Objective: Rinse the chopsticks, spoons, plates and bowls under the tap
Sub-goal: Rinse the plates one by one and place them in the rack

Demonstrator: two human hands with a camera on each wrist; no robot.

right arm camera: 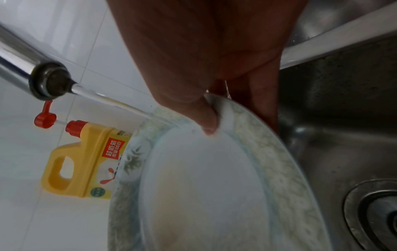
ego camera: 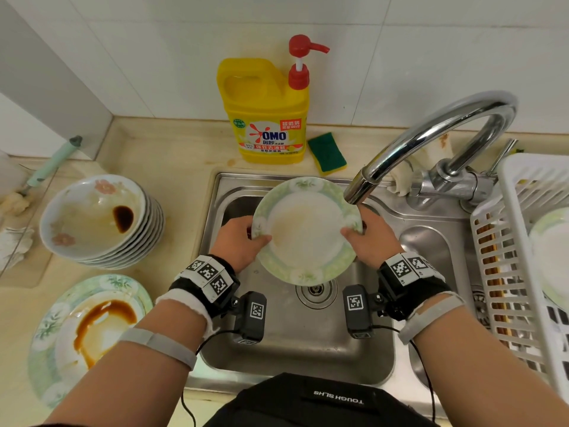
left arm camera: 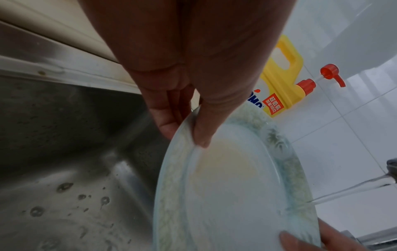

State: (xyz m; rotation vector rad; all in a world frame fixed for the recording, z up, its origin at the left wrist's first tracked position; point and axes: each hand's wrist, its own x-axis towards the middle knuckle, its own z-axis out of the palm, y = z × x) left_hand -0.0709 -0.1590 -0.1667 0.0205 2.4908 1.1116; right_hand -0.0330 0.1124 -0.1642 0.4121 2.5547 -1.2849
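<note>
A green-rimmed white plate (ego camera: 304,232) with a faint yellowish film is held tilted over the steel sink (ego camera: 308,334). My left hand (ego camera: 243,241) pinches its left rim, thumb on the face (left arm camera: 201,134), fingers behind. My right hand (ego camera: 366,238) pinches the right rim the same way, thumb (right arm camera: 206,117) on top. The chrome tap (ego camera: 431,140) spout sits just above the plate's far right edge. A thin stream of water (right arm camera: 111,101) runs from the tap onto the rim. A stack of stained bowls (ego camera: 98,217) and dirty plates (ego camera: 89,328) wait on the left counter.
A yellow detergent bottle (ego camera: 268,112) and a green sponge (ego camera: 326,152) stand behind the sink. A white drying rack (ego camera: 523,257) on the right holds chopsticks and a rinsed plate (ego camera: 551,251). A brush with a pale green handle (ego camera: 52,164) lies at far left.
</note>
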